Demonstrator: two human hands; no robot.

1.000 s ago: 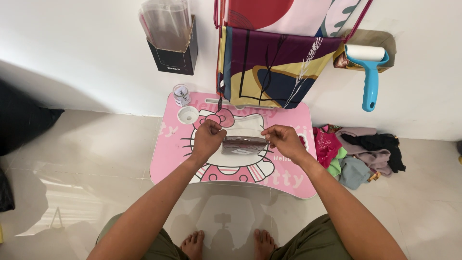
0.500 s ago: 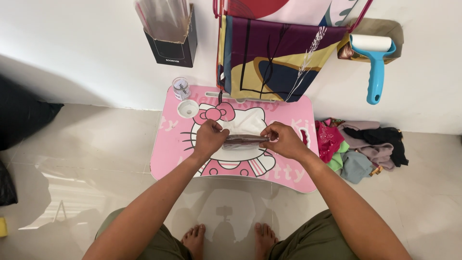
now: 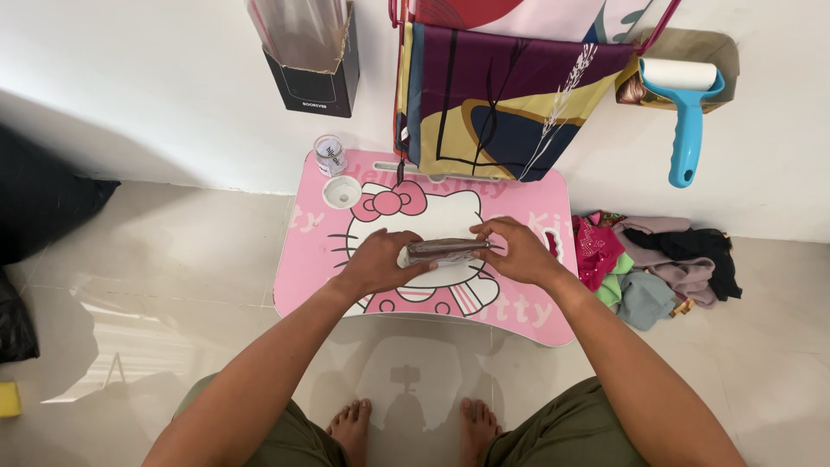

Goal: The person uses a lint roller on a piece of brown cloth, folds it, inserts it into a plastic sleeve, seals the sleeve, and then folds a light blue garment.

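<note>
Centrally in the frame, a narrow brown folded piece (image 3: 443, 251) is held flat over the pink lap table (image 3: 311, 259), gripped at its left end by the left hand (image 3: 380, 262) and pinched at its right end by the right hand (image 3: 517, 252). What the piece is made of cannot be made out, and its ends are hidden under the fingers. At upper right, a blue lint roller (image 3: 687, 112) is seen against the wall, and the patterned cloth (image 3: 501, 95) beside it is cut off by the top edge.

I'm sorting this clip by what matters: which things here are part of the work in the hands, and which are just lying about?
In hand:
- left hand and right hand holding the brown folded piece
- pink lap table beneath

Lying about:
- small jar
- white lid
- lint roller
- clothes pile
- hanging patterned fabric
- black box
</note>
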